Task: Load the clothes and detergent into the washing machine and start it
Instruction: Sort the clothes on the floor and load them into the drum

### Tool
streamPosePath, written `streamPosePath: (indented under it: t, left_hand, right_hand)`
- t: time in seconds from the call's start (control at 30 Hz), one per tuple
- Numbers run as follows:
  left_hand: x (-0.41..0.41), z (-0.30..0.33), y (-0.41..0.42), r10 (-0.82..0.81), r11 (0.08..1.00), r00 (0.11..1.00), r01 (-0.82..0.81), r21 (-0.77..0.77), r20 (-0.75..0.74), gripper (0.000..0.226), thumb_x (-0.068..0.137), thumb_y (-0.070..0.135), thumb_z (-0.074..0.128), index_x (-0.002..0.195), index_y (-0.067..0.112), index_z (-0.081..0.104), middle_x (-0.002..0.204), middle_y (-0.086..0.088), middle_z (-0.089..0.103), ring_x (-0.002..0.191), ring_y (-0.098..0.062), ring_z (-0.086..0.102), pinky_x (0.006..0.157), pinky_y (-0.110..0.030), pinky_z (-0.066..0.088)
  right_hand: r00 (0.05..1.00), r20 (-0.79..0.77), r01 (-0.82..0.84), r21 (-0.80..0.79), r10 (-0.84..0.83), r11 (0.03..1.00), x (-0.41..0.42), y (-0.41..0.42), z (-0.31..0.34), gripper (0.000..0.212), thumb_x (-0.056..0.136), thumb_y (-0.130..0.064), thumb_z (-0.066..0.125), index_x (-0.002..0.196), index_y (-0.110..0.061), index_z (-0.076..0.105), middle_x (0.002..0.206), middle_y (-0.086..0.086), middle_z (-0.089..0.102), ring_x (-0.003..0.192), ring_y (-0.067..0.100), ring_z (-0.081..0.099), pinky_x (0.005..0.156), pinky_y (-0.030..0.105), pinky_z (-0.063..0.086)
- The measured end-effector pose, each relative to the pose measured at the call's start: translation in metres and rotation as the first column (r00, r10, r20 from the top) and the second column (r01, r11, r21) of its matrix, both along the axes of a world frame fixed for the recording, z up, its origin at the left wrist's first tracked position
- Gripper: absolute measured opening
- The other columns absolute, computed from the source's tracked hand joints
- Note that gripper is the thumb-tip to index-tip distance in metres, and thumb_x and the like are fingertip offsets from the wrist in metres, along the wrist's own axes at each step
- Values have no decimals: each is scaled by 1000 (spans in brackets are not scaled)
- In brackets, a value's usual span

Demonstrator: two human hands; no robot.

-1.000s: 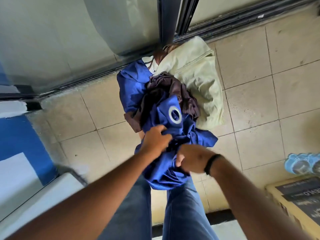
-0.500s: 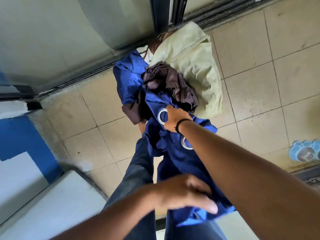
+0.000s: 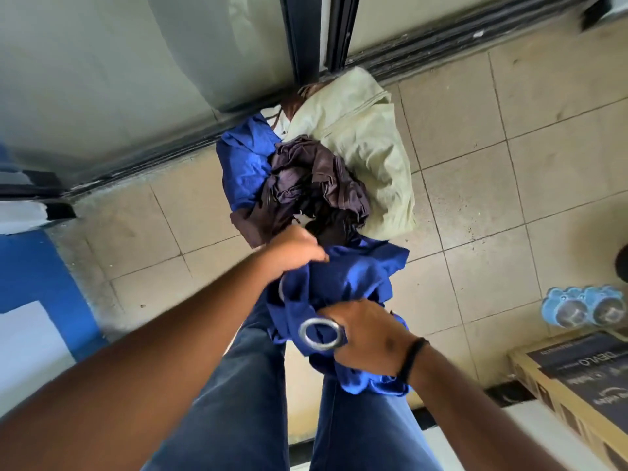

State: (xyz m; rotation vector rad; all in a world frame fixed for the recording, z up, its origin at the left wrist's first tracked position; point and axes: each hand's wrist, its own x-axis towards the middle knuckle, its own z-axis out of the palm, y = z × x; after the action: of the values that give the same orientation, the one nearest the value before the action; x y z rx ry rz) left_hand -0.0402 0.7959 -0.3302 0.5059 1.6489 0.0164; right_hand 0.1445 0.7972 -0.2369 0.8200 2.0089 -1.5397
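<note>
The task looks to be at its start: the clothes are being gathered off the floor, and nothing in view shows them loaded, any detergent added, or the machine running. The white surface at the lower left may be the washer's top, though too little of it shows to be sure.

Nearest, above the person's jeans [image 3: 238, 402], the right hand [image 3: 368, 338] has its fingers curled into a bunch of the blue curtain [image 3: 343, 283], gripping it beside a metal eyelet ring [image 3: 319, 334]; a dark band circles that wrist. Just beyond, the left hand [image 3: 292, 248] reaches into the same cloth where it meets the pile; its fingers are blurred and bent downward, seemingly closing on the fabric, but the grip itself cannot be made out.

The curtain is bright blue, thin and crumpled, trailing from the hands back into the heap. There, on the tiled floor [image 3: 475, 198], a dark brown garment [image 3: 312, 185] lies rumpled over more blue cloth, with a pale green sheet [image 3: 367, 147] spread behind it, its far edge against the dark door track [image 3: 142, 161] at the floor's far edge.
</note>
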Motion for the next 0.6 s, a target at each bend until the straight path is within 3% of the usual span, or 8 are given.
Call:
streamPosePath:
  t: [0.1, 0.17, 0.2, 0.27, 0.33, 0.43, 0.5, 0.6]
  left_hand:
    - [18, 37, -17, -87, 993, 990, 95, 69, -108, 38, 90, 24, 64, 58, 11, 50, 75, -18, 66, 88, -36, 67, 65, -35, 41]
    - [23, 80, -31, 48, 972, 985, -9, 235, -165, 50, 100, 23, 57, 54, 13, 40, 59, -13, 50, 69, -37, 56, 61, -36, 31]
    - [24, 104, -40, 115, 947, 974, -49, 317, -193, 52, 101, 27, 56, 55, 14, 37, 54, -8, 43, 59, -29, 47, 60, -38, 30]
    - [26, 152, -57, 171, 883, 961, -51, 466, -218, 50, 102, 32, 54, 59, 17, 35, 52, 0, 39, 52, -14, 38, 60, -42, 34]
    - [36, 196, -73, 162, 819, 964, -13, 573, -210, 46, 101, 37, 50, 63, 15, 36, 52, 0, 40, 51, -16, 40, 59, -40, 35]
    - [46, 250, -92, 161, 749, 962, 28, 662, -222, 40, 99, 38, 48, 64, 23, 36, 52, 2, 39, 52, -17, 40, 55, -36, 34]
    - [46, 275, -100, 207, 705, 948, 26, 709, -241, 43, 100, 34, 51, 62, 31, 30, 51, 6, 37, 52, -13, 37, 54, -29, 30]
    - [37, 302, -116, 274, 661, 928, 9, 751, -253, 47, 101, 27, 56, 62, 29, 30, 50, 6, 37, 50, -11, 36, 53, -23, 26]
  right_hand:
    - [996, 38, -85, 54, 83, 995, 12, 7, 36, 11, 71, -31, 64, 80, -30, 56, 82, -3, 65, 74, 18, 53, 67, 31, 45]
    - [978, 92, -196, 101, 187, 975, 21, 16, 61, 47, 64, -59, 49, 104, -37, 63, 93, -9, 55, 89, 22, 49, 80, 38, 48]
    - [974, 110, -212, 103, 200, 972, 24, 21, 72, 60, 59, -64, 44, 112, -41, 62, 100, -9, 52, 97, 23, 47, 85, 41, 47]
    - [991, 49, -130, 147, 125, 980, 22, 35, 92, 54, 61, -47, 50, 112, -38, 65, 111, -6, 53, 108, 26, 51, 89, 47, 49]
    - [997, -77, 46, 249, -28, 968, 13, 48, 106, 57, 63, -20, 50, 117, -30, 62, 120, 0, 53, 108, 30, 55, 86, 50, 52]
    - [997, -11, -61, 401, 71, 914, -8, 50, 135, 83, 72, -9, 56, 146, -38, 34, 141, 3, 41, 117, 35, 51, 91, 49, 52]
    - [996, -37, -59, 384, 80, 921, -16, 41, 146, 67, 76, -22, 52, 141, -37, 44, 135, 6, 51, 118, 36, 53, 90, 51, 51]
    - [995, -9, -91, 384, 103, 919, -21, 25, 168, 49, 77, -43, 41, 113, -25, 68, 111, 9, 68, 106, 36, 62, 82, 47, 52]
